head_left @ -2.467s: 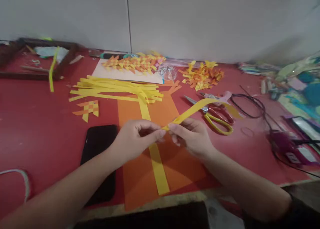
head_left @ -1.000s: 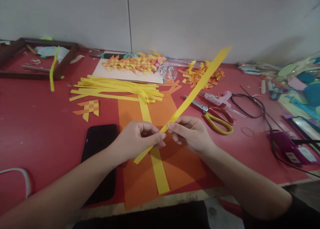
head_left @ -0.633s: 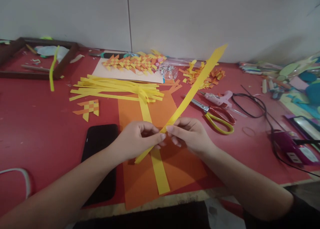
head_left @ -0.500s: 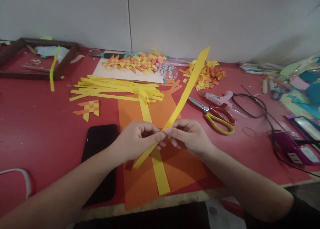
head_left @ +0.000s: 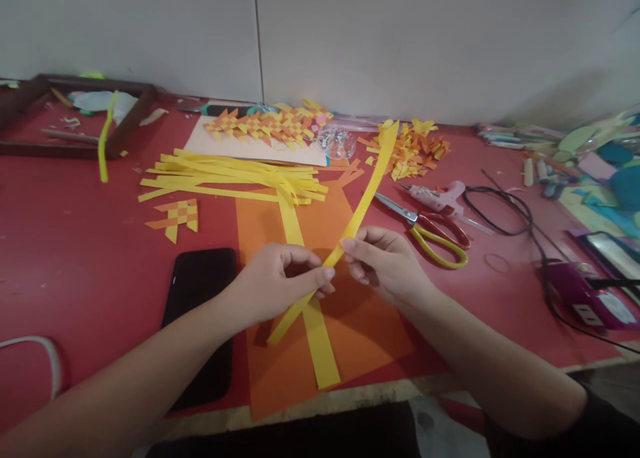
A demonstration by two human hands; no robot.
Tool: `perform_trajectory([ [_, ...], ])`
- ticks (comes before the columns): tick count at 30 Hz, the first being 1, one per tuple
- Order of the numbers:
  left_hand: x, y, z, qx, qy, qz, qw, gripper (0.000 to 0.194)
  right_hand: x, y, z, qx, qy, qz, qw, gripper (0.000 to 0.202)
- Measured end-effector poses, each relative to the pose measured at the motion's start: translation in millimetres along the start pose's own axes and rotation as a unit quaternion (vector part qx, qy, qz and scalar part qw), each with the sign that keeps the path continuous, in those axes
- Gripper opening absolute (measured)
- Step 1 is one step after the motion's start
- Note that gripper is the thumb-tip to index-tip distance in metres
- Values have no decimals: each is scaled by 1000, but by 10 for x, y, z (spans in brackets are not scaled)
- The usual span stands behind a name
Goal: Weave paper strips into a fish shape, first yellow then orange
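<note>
A long yellow paper strip (head_left: 369, 195) runs slantwise through both hands, its upper end raised toward the back of the table. My left hand (head_left: 285, 275) pinches it near the lower part, thumb on top. Higher up, my right hand (head_left: 383, 261) grips the same strip between thumb and fingers. Beneath them, orange paper sheets (head_left: 280, 371) lie at the table's front edge, with another flat yellow strip (head_left: 320, 345) across them. Behind my hands is a pile of yellow strips (head_left: 225, 175).
A black phone (head_left: 200, 331) lies left of the sheets, below a woven paper fish (head_left: 183, 215). Scissors (head_left: 425, 231), a pink glue gun (head_left: 443, 198) and its cable are on the right. More paper fish (head_left: 265, 126), paper scraps (head_left: 417, 155) and a dark frame (head_left: 135, 118) lie at the back.
My right hand has slid up along the strip, away from my left hand. The strip's upper end has dropped and shifted left. My left hand has hardly moved.
</note>
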State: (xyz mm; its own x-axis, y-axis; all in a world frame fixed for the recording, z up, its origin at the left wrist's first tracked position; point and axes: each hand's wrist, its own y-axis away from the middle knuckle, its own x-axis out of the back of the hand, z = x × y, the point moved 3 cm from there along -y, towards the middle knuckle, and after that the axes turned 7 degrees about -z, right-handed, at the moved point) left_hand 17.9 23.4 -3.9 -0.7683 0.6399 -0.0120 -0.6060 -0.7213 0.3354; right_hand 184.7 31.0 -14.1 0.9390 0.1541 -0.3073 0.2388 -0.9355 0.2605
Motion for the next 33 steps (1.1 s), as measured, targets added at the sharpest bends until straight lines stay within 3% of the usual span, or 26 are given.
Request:
perform_trajectory([
  [7, -9, 4, 17, -34, -6, 21, 999, 20, -29, 39, 78, -2, 73, -36, 997, 28],
  [12, -7, -6, 18, -34, 16, 18, 999, 13, -24, 54, 67, 8, 93, -17, 995, 33],
  [22, -9, -1, 8, -13, 29, 21, 999, 16, -44, 54, 42, 24, 57, -7, 998, 32],
  [27, -5, -3, -13, 8, 35, -7, 999, 17, 0, 30, 8, 34, 25, 25, 999, 33],
  [33, -3, -10, -4, -20, 18, 13, 1000, 18, -20, 22, 15, 39, 34, 7, 999, 34],
])
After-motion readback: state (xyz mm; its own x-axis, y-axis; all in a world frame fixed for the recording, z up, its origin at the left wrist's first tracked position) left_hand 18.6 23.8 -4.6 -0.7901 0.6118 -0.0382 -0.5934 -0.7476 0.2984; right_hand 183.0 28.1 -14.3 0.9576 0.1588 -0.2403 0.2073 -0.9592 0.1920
